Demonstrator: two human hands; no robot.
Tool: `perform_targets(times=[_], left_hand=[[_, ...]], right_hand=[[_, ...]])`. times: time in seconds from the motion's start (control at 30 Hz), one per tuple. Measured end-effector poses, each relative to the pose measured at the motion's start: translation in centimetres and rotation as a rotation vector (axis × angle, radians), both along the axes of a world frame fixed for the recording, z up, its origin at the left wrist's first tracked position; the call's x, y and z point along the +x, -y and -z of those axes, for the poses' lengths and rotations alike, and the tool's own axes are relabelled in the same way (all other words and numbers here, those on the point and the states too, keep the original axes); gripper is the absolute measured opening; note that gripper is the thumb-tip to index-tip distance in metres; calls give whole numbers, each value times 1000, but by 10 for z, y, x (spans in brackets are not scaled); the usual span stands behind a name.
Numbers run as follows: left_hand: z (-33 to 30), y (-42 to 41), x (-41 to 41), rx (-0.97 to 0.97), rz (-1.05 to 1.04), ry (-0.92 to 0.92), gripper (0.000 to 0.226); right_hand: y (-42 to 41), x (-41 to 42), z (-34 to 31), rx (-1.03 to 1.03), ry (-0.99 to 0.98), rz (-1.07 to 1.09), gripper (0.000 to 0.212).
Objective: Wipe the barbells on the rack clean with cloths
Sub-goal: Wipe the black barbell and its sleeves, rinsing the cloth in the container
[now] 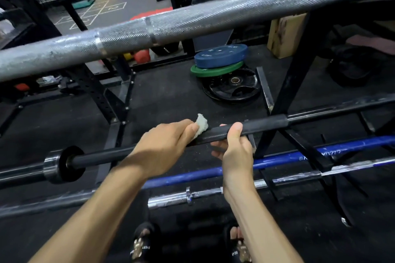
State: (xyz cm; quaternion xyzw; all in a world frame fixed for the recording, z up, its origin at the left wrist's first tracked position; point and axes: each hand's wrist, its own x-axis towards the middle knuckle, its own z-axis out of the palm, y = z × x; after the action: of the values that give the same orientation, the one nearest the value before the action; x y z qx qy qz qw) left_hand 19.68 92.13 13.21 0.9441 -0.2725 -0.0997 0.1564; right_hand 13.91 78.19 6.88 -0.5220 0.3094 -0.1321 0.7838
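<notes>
My left hand point(164, 145) lies over the black steel barbell point(265, 123) with a small wad of white cloth point(202, 124) pressed against the shaft. The cloth pokes out past my fingers point(188, 129) on the far side, bunched between them and the bar; the fingers curl down around it. Just to the right, my right hand point(235, 147) grips the same bar from the near side, thumb point(235, 129) hooked over the top and the other fingers wrapped underneath, their tips showing on the left of the palm. The two hands sit near each other, with a short stretch of bare bar between them.

The black barbell runs roughly left to right across the view, rising a little toward the right. Its chrome collar and sleeve point(62, 164) are at the left end, and a thicker black padded section lies right of my right hand. It rests across the black metal rack frame point(286, 89).

Nearer me, a blue painted bar point(277, 161) lies along almost the same line, and below it a chrome bar point(213, 195). Above and farther off, a thick grey knurled bar point(213, 17) crosses the whole view on the same slant.

On the dark rubber floor point(166, 96) beyond the rack, a blue weight plate point(220, 55) sits on a green plate point(205, 70), both stacked on a black plate point(232, 87). A pale wooden box point(284, 36) stands to their right.
</notes>
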Motion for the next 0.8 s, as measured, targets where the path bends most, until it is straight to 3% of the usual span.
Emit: perform_targets(times=[0.17, 0.3, 0.43, 0.5, 0.6, 0.8], left_hand=[[-9, 22, 21, 220, -18, -58, 36], [-7, 17, 23, 19, 17, -182, 47], [10, 4, -1, -215, 136, 63, 25], [10, 6, 1, -185, 86, 71, 23], [-1, 23, 14, -68, -25, -21, 38], [-7, 6, 20, -111, -56, -87, 55]], right_hand=[[-7, 2, 1, -12, 13, 30, 40], [-6, 4, 1, 2, 9, 40, 40], [-8, 4, 2, 15, 16, 45, 43], [-8, 3, 2, 12, 14, 52, 42], [-7, 3, 1, -2, 13, 42, 42], [-1, 3, 4, -12, 13, 14, 41]])
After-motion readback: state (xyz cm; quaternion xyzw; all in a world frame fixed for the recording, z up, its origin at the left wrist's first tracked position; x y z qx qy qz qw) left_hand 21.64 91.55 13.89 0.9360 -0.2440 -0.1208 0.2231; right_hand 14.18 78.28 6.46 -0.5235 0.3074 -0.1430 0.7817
